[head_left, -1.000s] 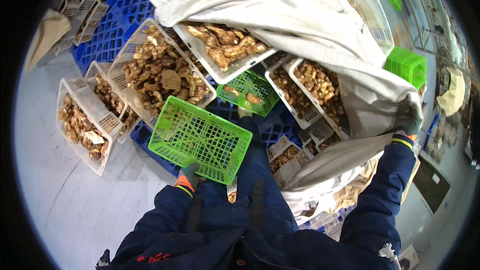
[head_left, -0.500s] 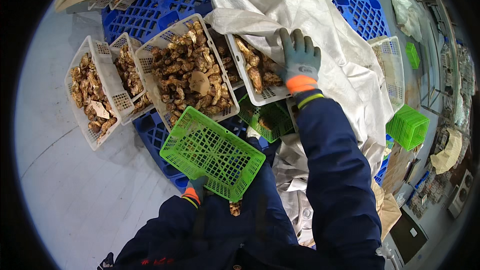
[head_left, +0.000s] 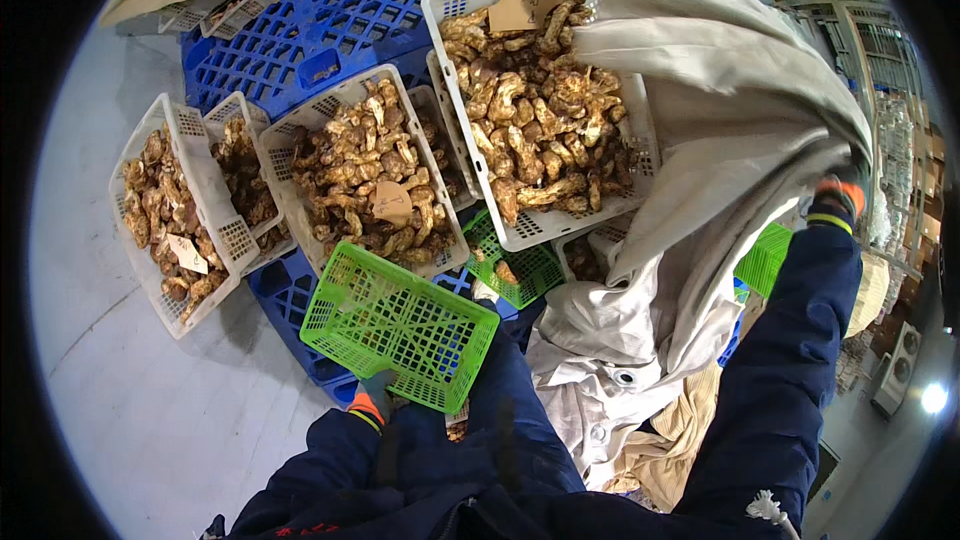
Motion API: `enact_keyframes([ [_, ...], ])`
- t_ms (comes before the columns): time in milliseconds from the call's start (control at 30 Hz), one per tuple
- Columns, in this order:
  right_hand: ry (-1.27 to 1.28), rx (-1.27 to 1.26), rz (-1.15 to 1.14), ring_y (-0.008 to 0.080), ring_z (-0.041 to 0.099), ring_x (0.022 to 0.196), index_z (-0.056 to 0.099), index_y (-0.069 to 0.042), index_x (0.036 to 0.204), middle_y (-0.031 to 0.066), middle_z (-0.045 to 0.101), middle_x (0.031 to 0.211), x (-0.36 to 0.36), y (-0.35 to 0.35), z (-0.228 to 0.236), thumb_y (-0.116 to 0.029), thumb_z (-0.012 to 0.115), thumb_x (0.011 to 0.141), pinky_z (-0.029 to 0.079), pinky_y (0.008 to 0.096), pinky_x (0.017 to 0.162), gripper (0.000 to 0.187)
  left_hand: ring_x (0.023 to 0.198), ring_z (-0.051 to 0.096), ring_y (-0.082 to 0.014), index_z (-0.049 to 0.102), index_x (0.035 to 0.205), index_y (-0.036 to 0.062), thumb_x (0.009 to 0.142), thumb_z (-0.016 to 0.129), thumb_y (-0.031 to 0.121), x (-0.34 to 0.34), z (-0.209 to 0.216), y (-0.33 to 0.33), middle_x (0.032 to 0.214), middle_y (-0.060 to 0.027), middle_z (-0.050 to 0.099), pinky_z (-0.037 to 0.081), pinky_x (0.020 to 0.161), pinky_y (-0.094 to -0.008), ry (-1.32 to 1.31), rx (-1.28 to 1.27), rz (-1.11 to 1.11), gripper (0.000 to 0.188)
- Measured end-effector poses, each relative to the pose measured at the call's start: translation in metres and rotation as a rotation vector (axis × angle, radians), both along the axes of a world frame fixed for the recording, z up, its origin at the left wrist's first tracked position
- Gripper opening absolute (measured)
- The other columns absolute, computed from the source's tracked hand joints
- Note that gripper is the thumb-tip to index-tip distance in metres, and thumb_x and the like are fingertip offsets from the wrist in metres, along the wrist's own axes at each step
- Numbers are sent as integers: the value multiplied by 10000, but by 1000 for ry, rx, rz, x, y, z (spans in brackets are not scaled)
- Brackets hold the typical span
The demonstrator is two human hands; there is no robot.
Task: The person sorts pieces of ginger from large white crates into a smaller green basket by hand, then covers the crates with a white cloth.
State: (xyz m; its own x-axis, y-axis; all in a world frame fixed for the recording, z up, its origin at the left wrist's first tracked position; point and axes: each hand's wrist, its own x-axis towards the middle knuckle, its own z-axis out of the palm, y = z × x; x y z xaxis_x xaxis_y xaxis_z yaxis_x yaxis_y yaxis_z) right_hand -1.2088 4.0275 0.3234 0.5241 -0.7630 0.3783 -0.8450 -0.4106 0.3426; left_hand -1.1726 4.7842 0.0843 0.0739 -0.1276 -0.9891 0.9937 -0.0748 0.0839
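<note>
So since half a second ago the right hand (head_left: 848,172) has swung from just over the white crate (head_left: 580,225) way out to the side, and the pale sheet (head_left: 740,90) has gone with it, so a lot more mushrooms (head_left: 540,110) are showing. The left hand and its basket have barely budged.

Right hand looks closed on the sheet's edge, going by how the folds pull toward it, though the fingers are too blurry to swear to. The sheet runs from that grip leftward to the crate's near side, with more of it slumped below and left of the hand. I'd call it soft and floppy, light in any one spot but draggy overall, maybe a bit slick. Bunching a good fistful of the edge seems smarter than pinching.

Left hand (head_left: 377,387) is definitely wrapped on the near rim of the bigger green basket (head_left: 440,390), which sticks out forward and right of that grip with nothing in it. Thin stiff plastic, probably light enough for one hand, and the rim's the obvious hold. A smaller green basket (head_left: 535,260) sits just past its far side. The mushrooms look bruisable, so don't let the cloth snag them.
</note>
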Motion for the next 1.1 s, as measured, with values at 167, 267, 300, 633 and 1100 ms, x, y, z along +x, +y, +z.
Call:
enact_keyframes([
  [167, -300, 250, -170, 343, 580, 984, 590, -113, 1130, 184, 621, 1022, -120, 19, -37, -197, 638, 730, 473, 375, 825, 412, 857, 623, -308, 535, 1087, 38, 823, 516, 129, 3, -16, 19, 1011, -125, 607, 553, 662, -442, 63, 69, -50, 280],
  [267, -117, 378, -214, 348, 562, 1027, 586, -100, 1137, 190, 609, 1061, -172, 40, -89, -216, 675, 697, 461, 374, 859, 463, 850, 621, -300, 535, 1083, 26, 829, 510, 138, 11, -11, 10, 1007, -141, 601, 544, 633, -420, 73, 97, -57, 279],
  [300, 24, 404, -161, 350, 556, 1041, 585, -96, 1139, 193, 604, 1074, -185, 47, -107, -222, 687, 686, 456, 374, 870, 481, 850, 621, -300, 535, 1083, 26, 829, 510, 138, 14, -13, 7, 1007, -141, 601, 544, 633, -420, 73, 87, -70, 279],
  [633, -1152, 1148, -639, 245, 566, 919, 358, 59, 1325, 154, 584, 1103, -143, 187, -234, -210, 774, 648, 455, 356, 818, 839, 782, 638, -288, 539, 1105, 9, 828, 525, 105, 51, 18, -3, 941, -122, 627, 547, 573, -415, -114, 62, -157, 294],
  [1100, -611, 1243, -67, 113, 603, 804, 612, -20, 1107, 77, 666, 932, -12, 339, -204, -220, 638, 834, 482, 253, 737, 339, 663, 621, -210, 564, 1065, 38, 816, 547, 175, 106, 51, -23, 869, -91, 627, 520, 485, -351, -225, -17, -366, 285],
])
